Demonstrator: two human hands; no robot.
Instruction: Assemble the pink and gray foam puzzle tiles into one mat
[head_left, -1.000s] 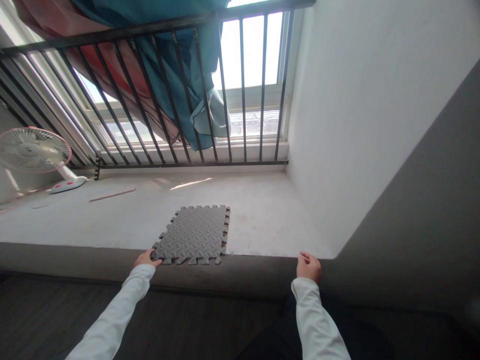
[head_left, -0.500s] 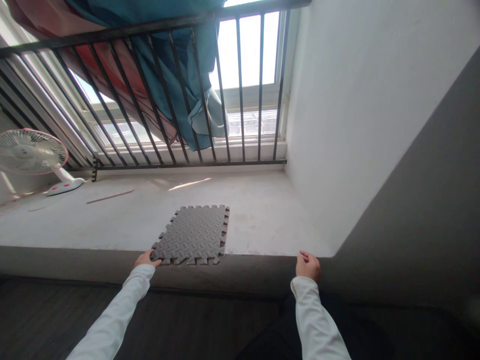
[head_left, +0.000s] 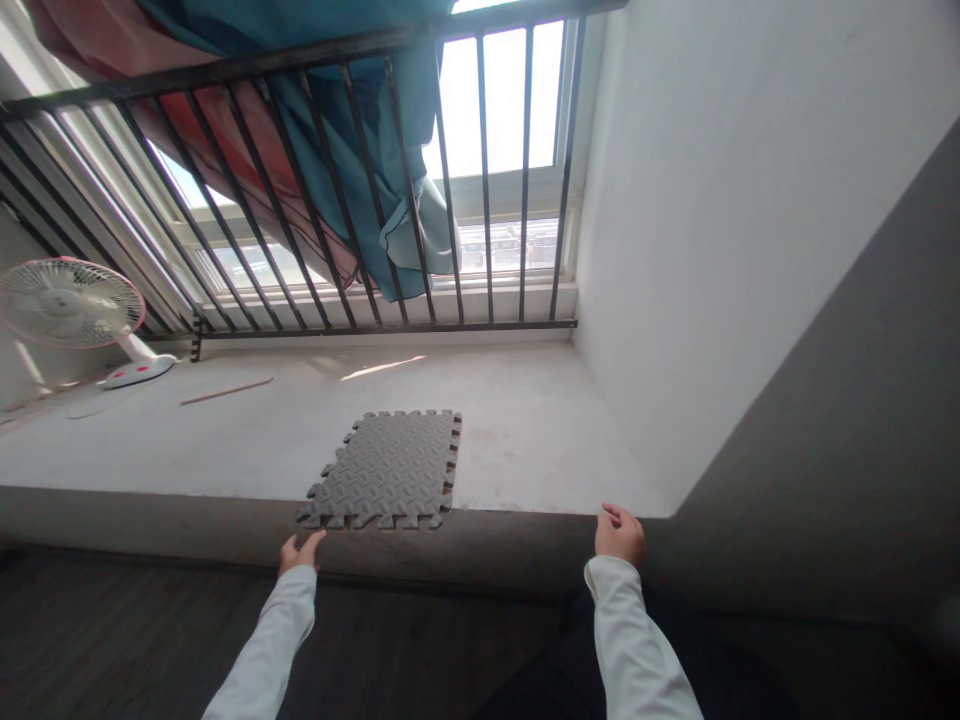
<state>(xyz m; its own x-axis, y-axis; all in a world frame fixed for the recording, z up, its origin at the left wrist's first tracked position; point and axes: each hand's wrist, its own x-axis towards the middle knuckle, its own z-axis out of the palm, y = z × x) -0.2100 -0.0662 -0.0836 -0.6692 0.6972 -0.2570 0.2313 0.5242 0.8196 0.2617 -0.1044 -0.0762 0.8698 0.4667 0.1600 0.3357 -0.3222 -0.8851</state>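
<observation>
Nearest the camera, two arms in white sleeves were stretched toward a dark grey rounded ledge (head_left: pixel 495 548) that ran across the view. The left hand (head_left: pixel 300 552) was held just below the near left corner of a grey textured foam mat tile with interlocking toothed edges (head_left: pixel 390 468), its fingers loosely spread and nothing gripped; whether the fingertips touched the mat's edge could not be told. The right hand (head_left: pixel 619 534) was rested on the ledge well to the right of the mat, fingers curled loosely, nothing held.

The mat was laid flat on a pale concrete platform (head_left: pixel 525 430), its near teeth overhanging the ledge slightly. It was judged that a nudge from below might lift or slide that overhanging edge, so that the light tile could be tipped off the ledge.

Beyond the mat, black metal railing bars (head_left: pixel 487 200) were draped with teal cloth (head_left: pixel 375 150). Far left of the mat, a pink-rimmed white fan (head_left: pixel 71 305) was stood.
</observation>
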